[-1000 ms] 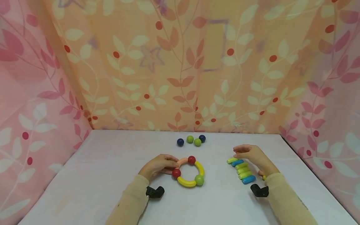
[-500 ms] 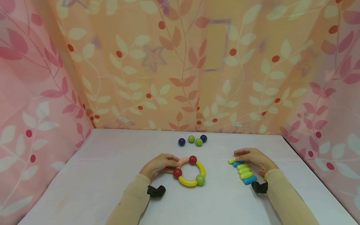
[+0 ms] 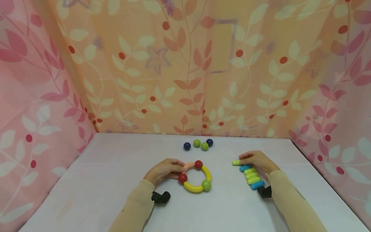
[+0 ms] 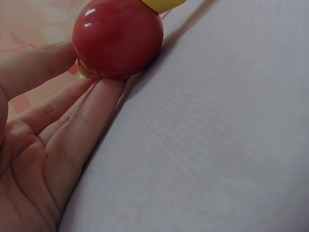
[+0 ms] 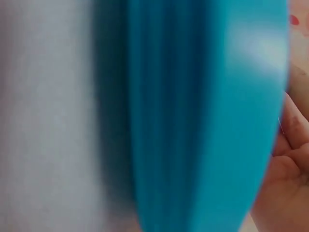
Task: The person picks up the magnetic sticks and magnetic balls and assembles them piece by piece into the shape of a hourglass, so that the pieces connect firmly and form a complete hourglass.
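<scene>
My left hand point(image 3: 166, 169) pinches the peach arc point(image 3: 189, 166) of a ring of curved pieces and balls on the table. The ring has red balls point(image 4: 118, 38), yellow arcs point(image 3: 193, 187) and a green ball point(image 3: 206, 185). On the right, my right hand point(image 3: 259, 161) pinches the right end of a light green stick point(image 3: 236, 163) between thumb and fingers. That stick lies at the far end of a row of green sticks point(image 3: 252, 176) and blue sticks point(image 3: 257, 185). A blue stick point(image 5: 241, 116) fills much of the right wrist view and hides part of the hand.
Two dark blue balls point(image 3: 187, 146) and two green balls point(image 3: 204, 146) stand loose at the back of the white table point(image 3: 130, 148). Patterned curtains point(image 3: 139, 80) close off the back and both sides. Black wrist cameras point(image 3: 161, 197) stick out from the sleeves.
My right hand has moved slightly left and taken hold of the far green stick, which now lies more sideways and apart from the row. The left hand and ring have stayed put.
</scene>
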### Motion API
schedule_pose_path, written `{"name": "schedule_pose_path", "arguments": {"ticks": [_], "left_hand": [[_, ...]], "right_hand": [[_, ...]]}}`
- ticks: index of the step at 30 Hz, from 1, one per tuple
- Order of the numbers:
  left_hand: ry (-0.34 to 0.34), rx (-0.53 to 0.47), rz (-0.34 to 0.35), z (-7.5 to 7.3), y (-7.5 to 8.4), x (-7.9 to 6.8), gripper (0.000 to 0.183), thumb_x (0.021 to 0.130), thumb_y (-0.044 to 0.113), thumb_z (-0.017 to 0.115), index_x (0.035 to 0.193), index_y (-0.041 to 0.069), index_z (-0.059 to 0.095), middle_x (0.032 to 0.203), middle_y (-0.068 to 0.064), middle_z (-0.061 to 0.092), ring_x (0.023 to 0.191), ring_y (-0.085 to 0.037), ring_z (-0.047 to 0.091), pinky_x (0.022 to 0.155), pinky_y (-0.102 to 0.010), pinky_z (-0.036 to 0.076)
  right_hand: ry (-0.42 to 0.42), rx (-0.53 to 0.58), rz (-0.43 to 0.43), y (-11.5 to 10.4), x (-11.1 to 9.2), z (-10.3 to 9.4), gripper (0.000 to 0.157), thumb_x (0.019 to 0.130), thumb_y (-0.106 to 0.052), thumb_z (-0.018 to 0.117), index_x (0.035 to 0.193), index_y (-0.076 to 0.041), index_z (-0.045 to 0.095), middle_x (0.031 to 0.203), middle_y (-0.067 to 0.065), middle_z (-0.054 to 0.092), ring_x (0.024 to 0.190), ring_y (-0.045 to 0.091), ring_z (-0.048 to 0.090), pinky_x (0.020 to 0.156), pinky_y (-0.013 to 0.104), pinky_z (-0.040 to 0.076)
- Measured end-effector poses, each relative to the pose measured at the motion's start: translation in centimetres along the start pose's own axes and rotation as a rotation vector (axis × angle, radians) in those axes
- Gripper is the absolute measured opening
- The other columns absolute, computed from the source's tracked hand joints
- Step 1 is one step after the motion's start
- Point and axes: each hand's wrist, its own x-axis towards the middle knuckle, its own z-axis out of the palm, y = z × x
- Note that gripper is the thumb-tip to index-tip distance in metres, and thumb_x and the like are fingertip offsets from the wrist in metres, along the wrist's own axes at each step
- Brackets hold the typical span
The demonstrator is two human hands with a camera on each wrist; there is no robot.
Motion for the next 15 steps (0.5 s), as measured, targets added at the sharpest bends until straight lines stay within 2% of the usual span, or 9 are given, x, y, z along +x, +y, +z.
{"name": "schedule_pose_path", "arguments": {"ticks": [5, 12, 15], "left_hand": [[0.005, -0.002, 0.003, -0.08, -0.03, -0.04, 0.034, 0.088, 0.011, 0.072, 0.119, 0.0, 0.066, 0.101, -0.008, 0.071, 0.08, -0.011, 0.068, 0.076, -0.028, 0.061], [0.005, -0.002, 0.01, -0.15, 0.0, -0.02, 0.034, 0.088, 0.012, 0.073, 0.12, 0.0, 0.066, 0.1, -0.008, 0.071, 0.08, -0.011, 0.068, 0.076, -0.028, 0.061], [0.002, -0.005, 0.004, -0.08, -0.03, 0.02, 0.035, 0.087, 0.013, 0.074, 0.119, 0.001, 0.067, 0.101, -0.008, 0.071, 0.08, -0.011, 0.069, 0.076, -0.029, 0.061]], "right_hand": [[-0.003, -0.046, 0.026, -0.38, 0.05, 0.11, 0.042, 0.086, -0.025, 0.078, 0.122, -0.007, 0.069, 0.128, 0.013, 0.066, 0.115, 0.027, 0.056, 0.105, 0.05, 0.044], [0.019, -0.137, -0.028, -0.61, 0.45, 0.4, 0.036, 0.084, -0.026, 0.079, 0.116, -0.01, 0.074, 0.125, 0.014, 0.068, 0.108, 0.025, 0.059, 0.096, 0.043, 0.05], [0.029, -0.143, -0.044, -0.71, 0.31, 0.49, 0.038, 0.085, -0.029, 0.078, 0.119, -0.012, 0.073, 0.128, 0.014, 0.067, 0.112, 0.026, 0.059, 0.1, 0.047, 0.049]]}}
